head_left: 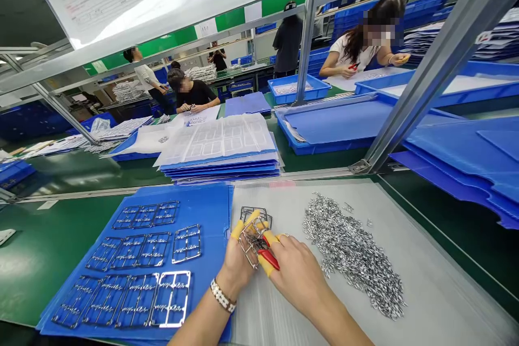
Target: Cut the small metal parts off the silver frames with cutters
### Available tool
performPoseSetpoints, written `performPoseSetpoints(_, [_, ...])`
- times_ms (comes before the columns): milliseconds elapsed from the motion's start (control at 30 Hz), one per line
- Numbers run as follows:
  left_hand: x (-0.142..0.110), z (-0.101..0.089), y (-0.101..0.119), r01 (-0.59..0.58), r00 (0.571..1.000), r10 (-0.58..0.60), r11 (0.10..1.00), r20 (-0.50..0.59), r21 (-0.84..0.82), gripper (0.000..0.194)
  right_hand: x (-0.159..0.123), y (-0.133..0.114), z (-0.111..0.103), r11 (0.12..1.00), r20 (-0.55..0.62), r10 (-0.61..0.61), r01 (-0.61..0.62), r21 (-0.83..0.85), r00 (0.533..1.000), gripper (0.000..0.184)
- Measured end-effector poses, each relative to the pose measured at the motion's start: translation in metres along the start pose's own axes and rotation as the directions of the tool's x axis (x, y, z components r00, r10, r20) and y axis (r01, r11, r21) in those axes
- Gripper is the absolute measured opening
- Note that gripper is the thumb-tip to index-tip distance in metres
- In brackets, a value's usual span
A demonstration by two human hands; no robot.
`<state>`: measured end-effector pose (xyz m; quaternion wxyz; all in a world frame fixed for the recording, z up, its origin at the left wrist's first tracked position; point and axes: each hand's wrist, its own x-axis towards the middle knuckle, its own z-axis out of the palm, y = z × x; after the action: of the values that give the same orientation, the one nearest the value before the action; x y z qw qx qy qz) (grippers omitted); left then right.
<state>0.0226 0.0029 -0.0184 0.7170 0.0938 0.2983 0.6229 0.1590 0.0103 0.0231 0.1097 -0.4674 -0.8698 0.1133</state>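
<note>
One metal frame [248, 253]: the left hand [236, 267] grasps it above the pale sheet [433, 297]. One red-handled tool [268, 259]: the right hand [298, 273] clenches it at the frame. Eleven frames [141, 251] lie on the blue sheet [214, 200], left. Metal pieces [357, 254], heaped, right.

Frames [172, 299], small pieces [357, 254] shiny metal; sheet [211, 286] smooth plastic.

From here I see both forearms [205, 313] angled inward. The left hand [238, 262] is cupped; the right hand [295, 270], back uppermost, grips beside it.
</note>
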Motion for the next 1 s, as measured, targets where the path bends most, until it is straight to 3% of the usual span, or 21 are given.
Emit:
performPoseSetpoints(267, [0.005, -0.011, -0.007, -0.056, 0.998, 0.062, 0.987, -0.032, 0.154, 0.051, 0.001, -0.004, -0.006, 0.999, 0.072, 0.027, -0.025, -0.031, 0.997, 0.027])
performPoseSetpoints(500, [-0.005, -0.004, -0.005, -0.128, 0.988, 0.150, 0.934, -0.043, 0.334, 0.051, 0.001, -0.010, -0.020, 0.993, 0.123, 0.041, -0.027, -0.112, 0.992, 0.028])
performPoseSetpoints(667, [-0.009, 0.003, -0.001, -0.035, 0.999, 0.040, 0.975, -0.018, 0.221, 0.047, -0.005, -0.001, -0.025, 0.993, 0.080, 0.024, -0.014, -0.116, 0.997, 0.030])
performPoseSetpoints(800, [-0.011, 0.008, 0.002, 0.051, 0.998, -0.055, 0.994, 0.041, 0.100, 0.044, -0.006, 0.010, -0.025, 0.986, 0.039, 0.077, -0.071, -0.148, 0.996, 0.028])
performPoseSetpoints(1000, [-0.011, 0.009, 0.001, 0.057, 0.998, -0.056, 0.990, -0.011, 0.132, 0.042, -0.001, 0.013, -0.021, 0.984, 0.014, 0.103, -0.100, -0.148, 0.995, 0.032])
